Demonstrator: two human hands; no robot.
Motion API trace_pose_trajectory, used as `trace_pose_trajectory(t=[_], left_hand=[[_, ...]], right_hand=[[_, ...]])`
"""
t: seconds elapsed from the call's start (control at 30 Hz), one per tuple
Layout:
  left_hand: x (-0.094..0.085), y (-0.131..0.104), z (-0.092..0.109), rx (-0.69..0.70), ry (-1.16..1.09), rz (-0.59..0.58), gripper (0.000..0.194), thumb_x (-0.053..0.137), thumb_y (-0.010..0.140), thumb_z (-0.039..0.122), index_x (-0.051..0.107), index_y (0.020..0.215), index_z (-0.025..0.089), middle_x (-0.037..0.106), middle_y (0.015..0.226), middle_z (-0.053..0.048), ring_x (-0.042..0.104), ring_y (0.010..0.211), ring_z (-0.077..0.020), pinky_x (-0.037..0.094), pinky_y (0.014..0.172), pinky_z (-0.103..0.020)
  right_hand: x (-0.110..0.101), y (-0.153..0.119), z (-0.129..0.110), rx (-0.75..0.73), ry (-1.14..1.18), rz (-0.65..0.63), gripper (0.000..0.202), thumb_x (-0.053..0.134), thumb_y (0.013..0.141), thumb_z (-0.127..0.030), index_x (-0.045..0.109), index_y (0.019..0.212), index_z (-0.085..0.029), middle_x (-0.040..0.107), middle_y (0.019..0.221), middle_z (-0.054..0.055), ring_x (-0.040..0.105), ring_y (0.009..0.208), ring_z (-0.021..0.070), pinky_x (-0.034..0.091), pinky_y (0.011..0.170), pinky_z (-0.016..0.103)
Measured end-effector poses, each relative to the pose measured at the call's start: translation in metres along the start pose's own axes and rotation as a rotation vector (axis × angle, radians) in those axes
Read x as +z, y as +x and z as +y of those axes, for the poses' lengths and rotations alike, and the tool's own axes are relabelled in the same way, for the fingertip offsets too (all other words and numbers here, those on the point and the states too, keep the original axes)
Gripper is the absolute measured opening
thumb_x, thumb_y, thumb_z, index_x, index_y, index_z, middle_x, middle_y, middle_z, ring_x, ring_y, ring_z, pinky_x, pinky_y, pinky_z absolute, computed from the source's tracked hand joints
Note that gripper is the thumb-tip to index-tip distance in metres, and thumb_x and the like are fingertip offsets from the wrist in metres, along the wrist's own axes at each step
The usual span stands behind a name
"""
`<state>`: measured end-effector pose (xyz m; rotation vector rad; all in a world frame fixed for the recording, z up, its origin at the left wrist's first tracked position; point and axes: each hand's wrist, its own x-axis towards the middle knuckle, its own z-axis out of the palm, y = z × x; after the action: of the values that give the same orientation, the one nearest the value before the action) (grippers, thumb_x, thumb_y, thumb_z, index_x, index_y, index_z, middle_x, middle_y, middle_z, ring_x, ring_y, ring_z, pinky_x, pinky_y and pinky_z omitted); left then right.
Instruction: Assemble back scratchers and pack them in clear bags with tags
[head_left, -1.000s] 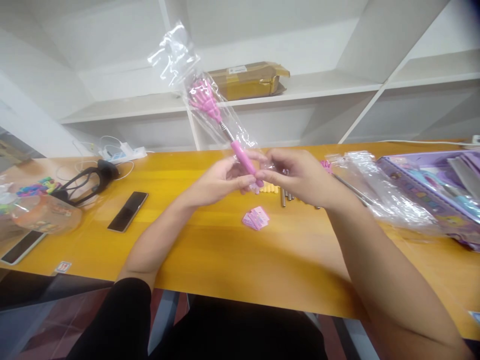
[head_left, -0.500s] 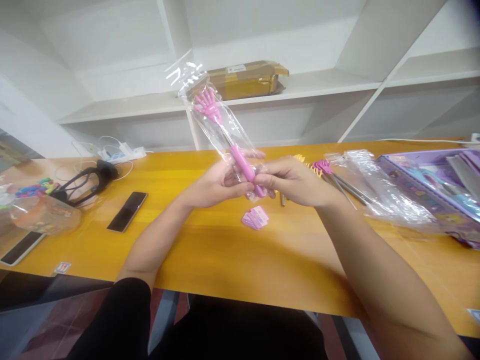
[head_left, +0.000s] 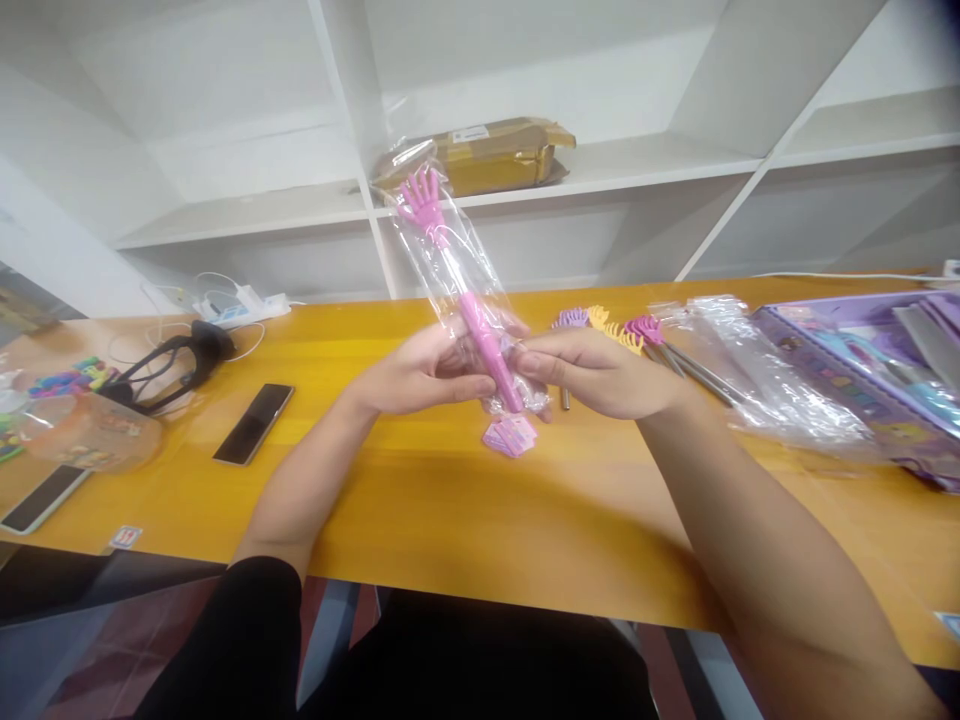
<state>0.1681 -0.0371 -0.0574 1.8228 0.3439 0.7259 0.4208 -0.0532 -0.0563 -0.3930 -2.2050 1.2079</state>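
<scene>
A pink back scratcher (head_left: 486, 335) with a hand-shaped head and a metal rod lies inside a clear plastic bag (head_left: 427, 270), tilted with its head up and to the left. My left hand (head_left: 424, 370) is closed around the bagged handle from the left, its thumb across the front. From the right, my right hand (head_left: 592, 370) pinches the bag beside the lower handle, its other fingers partly hidden. Just below the handle's end, small pink cards (head_left: 510, 437) lie on the table. Behind my right hand are more back scratchers (head_left: 643, 330) with purple, yellow and pink heads.
Clear plastic bags (head_left: 780, 380) lie at the right next to a purple box (head_left: 832, 375). On the left are a phone (head_left: 255, 424), a second phone (head_left: 45, 497), an orange-tinted container (head_left: 90, 430) and a black strap-like object (head_left: 180, 360). A taped carton (head_left: 502, 160) sits on the shelf behind.
The bagged back scratcher has turned slightly more upright, its handle end lowered toward the pink cards. The bag's loose top has folded down near the head. Both hands stay on it.
</scene>
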Motion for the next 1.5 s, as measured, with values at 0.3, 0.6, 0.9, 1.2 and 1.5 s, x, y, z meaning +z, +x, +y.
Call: trace_pose_trajectory(t=[0.3, 0.6, 0.9, 1.2, 1.5], left_hand=[[-0.039, -0.007, -0.046, -0.261, -0.148, 0.083, 0.05, 0.088, 0.084, 0.059, 0.078, 0.11, 0.017, 0.073, 0.098, -0.007, 0.071, 0.086, -0.0177, 0.06, 0.078, -0.03], [-0.013, -0.063, -0.123, -0.387, -0.294, 0.692, 0.047, 0.097, 0.074, 0.049, 0.075, 0.098, 0.015, 0.067, 0.08, 0.001, 0.058, 0.066, -0.0094, 0.042, 0.06, -0.022], [0.015, -0.089, -0.151, -0.433, -0.214, 0.735, 0.05, 0.092, 0.081, 0.054, 0.08, 0.112, 0.017, 0.077, 0.112, -0.007, 0.067, 0.09, -0.0168, 0.049, 0.08, -0.028], [0.011, -0.093, -0.156, -0.42, -0.194, 0.803, 0.042, 0.09, 0.082, 0.051, 0.079, 0.106, 0.019, 0.078, 0.102, -0.005, 0.068, 0.087, -0.0173, 0.05, 0.078, -0.028], [0.025, -0.096, -0.152, -0.478, -0.117, 0.723, 0.044, 0.086, 0.084, 0.058, 0.081, 0.098, 0.016, 0.08, 0.099, -0.008, 0.07, 0.092, -0.0221, 0.052, 0.085, -0.033]], right_hand=[[0.031, 0.0, 0.034, 0.272, -0.082, -0.204, 0.035, 0.047, 0.113, -0.038, 0.065, 0.09, -0.017, 0.069, 0.085, 0.003, 0.063, 0.074, 0.0126, 0.05, 0.074, 0.028], [0.09, -0.033, 0.079, 0.382, -0.27, -0.192, 0.038, 0.048, 0.113, -0.046, 0.068, 0.093, -0.02, 0.072, 0.092, 0.005, 0.063, 0.078, 0.0166, 0.046, 0.074, 0.031], [0.06, -0.064, 0.126, 0.774, -0.71, 0.339, 0.038, 0.057, 0.104, -0.058, 0.063, 0.095, -0.021, 0.073, 0.103, 0.011, 0.066, 0.082, 0.0221, 0.041, 0.069, 0.033], [0.058, -0.064, 0.132, 0.875, -0.507, 0.344, 0.032, 0.067, 0.095, -0.054, 0.068, 0.089, -0.023, 0.076, 0.087, 0.004, 0.065, 0.074, 0.0188, 0.039, 0.064, 0.032], [0.049, -0.068, 0.126, 0.729, -0.017, 0.49, 0.06, 0.071, 0.085, -0.08, 0.065, 0.081, -0.02, 0.07, 0.078, 0.005, 0.058, 0.067, 0.0157, 0.043, 0.062, 0.03]])
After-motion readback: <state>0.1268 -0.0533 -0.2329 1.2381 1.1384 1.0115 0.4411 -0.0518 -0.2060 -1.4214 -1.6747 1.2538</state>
